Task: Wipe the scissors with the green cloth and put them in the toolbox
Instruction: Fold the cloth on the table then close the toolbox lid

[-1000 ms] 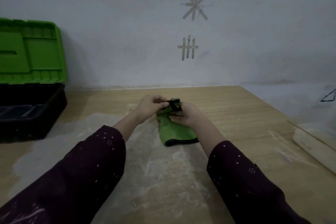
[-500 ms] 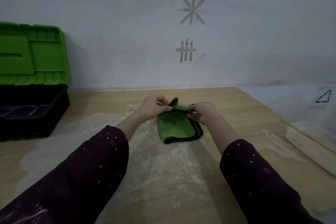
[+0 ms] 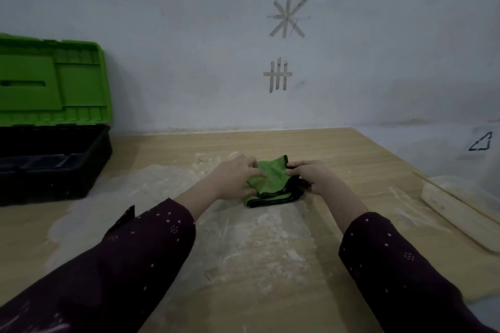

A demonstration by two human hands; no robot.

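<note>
The green cloth, gripped by the fingers of the left hand and pinched by those of the right hand, is bunched between them, presumably round the hidden scissors.

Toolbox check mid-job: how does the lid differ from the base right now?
The lid is bright green; the base is black. The lid stands upright against the wall; the base lies flat on the table. The lid shows moulded recesses on its inner face; the base holds a dark tray. Both are parts of one open toolbox at the table's far left.
</note>
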